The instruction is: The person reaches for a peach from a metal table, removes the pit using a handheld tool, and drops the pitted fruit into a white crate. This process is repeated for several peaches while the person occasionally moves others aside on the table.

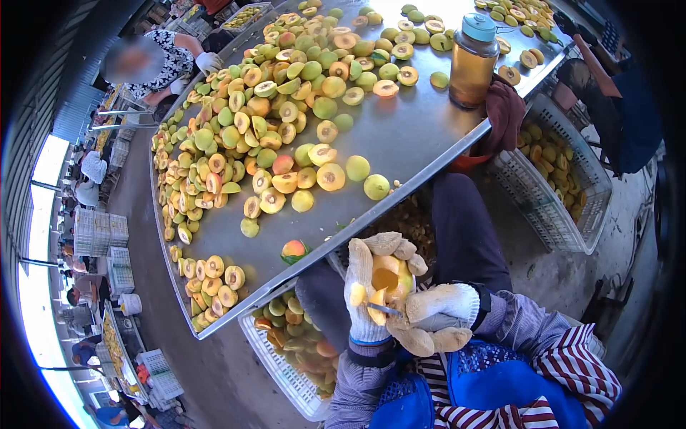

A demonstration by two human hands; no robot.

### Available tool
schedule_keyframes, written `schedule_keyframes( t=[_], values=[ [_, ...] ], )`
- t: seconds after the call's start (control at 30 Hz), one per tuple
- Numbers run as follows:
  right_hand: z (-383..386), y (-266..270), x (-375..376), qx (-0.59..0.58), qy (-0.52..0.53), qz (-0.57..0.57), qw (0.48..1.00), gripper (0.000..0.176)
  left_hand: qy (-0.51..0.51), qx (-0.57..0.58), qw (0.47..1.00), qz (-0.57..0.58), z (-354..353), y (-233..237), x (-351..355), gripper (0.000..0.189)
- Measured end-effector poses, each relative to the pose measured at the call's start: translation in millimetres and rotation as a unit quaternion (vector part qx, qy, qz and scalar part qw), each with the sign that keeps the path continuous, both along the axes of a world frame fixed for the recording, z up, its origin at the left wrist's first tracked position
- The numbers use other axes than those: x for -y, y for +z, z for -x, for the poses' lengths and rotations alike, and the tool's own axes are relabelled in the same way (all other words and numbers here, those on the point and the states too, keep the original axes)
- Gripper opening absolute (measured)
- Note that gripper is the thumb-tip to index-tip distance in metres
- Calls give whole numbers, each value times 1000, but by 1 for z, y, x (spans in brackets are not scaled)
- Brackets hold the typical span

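White-gloved, my left hand (361, 286) is wrapped around a yellow peach-like fruit (397, 277) with a hollow in its cut face. My right hand (437, 318), in a stained white glove, is closed on a small metal tool (384, 309), whose handle is hidden by the fingers. The tool's tip lies against a cut piece of fruit (376, 300) beside the hollow. Both hands are close together above my lap, just off the table's near edge. On the metal table (400, 150) lie many halved fruits (264, 136), and one reddish fruit (294, 249) with a leaf sits near its edge.
A lidded bottle of amber liquid (473, 64) stands by a dark red cloth (504, 118). Fruit-filled crates stand below, one at right (589, 214) and one by my knees (275, 372). A co-worker (168, 68) reaches over the far side; another person (629, 107) sits at right.
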State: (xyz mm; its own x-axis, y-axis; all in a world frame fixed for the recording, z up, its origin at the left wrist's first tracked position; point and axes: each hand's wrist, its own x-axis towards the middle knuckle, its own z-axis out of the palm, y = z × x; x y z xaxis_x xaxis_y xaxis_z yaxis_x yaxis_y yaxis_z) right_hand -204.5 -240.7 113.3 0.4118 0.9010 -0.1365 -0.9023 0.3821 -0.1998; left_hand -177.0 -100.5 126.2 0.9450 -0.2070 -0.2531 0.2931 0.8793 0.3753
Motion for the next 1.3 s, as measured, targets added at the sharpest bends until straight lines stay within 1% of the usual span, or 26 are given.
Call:
schedule_keyframes(
  t=[0.03,0.1,0.13,0.17,0.2,0.23,0.27,0.3,0.33,0.37,0.43,0.47,0.53,0.57,0.6,0.7,0.77,0.83,0.9,0.97,1.0,1.03,1.07,1.17,1.2,1.3],
  values=[
    [0,-8,1,-9,4,22,1000,37,21,6,996,-86,1,-1,-6,52],
    [-7,-19,6,-45,54,-129,989,44,70,17,964,-254,0,3,-24,52],
    [-7,-22,8,-29,57,-131,989,45,130,-15,934,-332,5,7,-34,50],
    [-7,-28,9,-29,63,-129,989,46,147,-11,892,-428,9,10,-52,50],
    [-7,-33,11,-28,69,-126,989,46,171,35,860,-480,13,-12,-78,51],
    [-7,-38,12,-28,75,-124,989,47,191,23,791,-580,18,-20,-98,50],
    [-10,-38,15,-6,87,-71,994,46,179,44,732,-656,24,-12,-110,47],
    [-12,-39,19,18,97,-17,995,46,165,-24,687,-707,32,-16,-128,44],
    [-11,-46,19,-12,107,-61,992,45,165,-30,708,-686,45,-28,-148,39],
    [-10,-50,18,-13,106,-74,992,45,165,-36,728,-664,56,-36,-163,34],
    [-12,-54,17,-14,100,-97,990,47,77,-117,684,-716,63,-29,-172,33],
    [-17,-59,15,13,138,-68,988,49,33,-159,657,-736,68,-27,-176,33],
    [-16,-55,11,46,119,-12,992,45,-15,-23,458,-889,76,-63,-201,38],
    [-21,-39,8,75,123,68,987,43,-37,47,341,-938,72,-76,-210,41],
    [-26,-23,5,99,133,147,975,42,0,37,447,-894,52,-65,-196,38],
    [-33,-24,3,75,158,124,977,41,51,108,498,-859,-9,-34,-152,41],
    [-38,-22,3,70,169,145,972,39,44,189,484,-853,-55,-22,-127,44],
    [-31,-58,6,62,117,18,991,41,9,235,478,-846,-103,-22,-105,47],
    [-32,-72,9,-21,113,-34,993,45,-15,318,381,-868,-156,-45,-90,51],
    [-37,-63,10,65,48,3,997,44,-92,305,384,-867,-202,-54,-68,56],
    [-45,-44,12,95,65,138,984,48,-85,314,337,-884,-225,-72,-62,60],
    [-53,-24,11,94,85,207,970,51,-80,322,289,-898,-246,-90,-58,63],
    [-55,-23,12,94,81,220,968,51,-96,292,280,-909,-261,-97,-54,69],
    [-58,-28,17,72,64,237,967,51,-164,196,213,-943,-276,-89,-52,75],
    [-61,-30,18,62,59,237,968,51,-205,163,288,-921,-280,-93,-57,75],
    [-66,-37,17,83,62,254,961,52,-202,221,280,-912,-265,-107,-71,73]
  ],
)
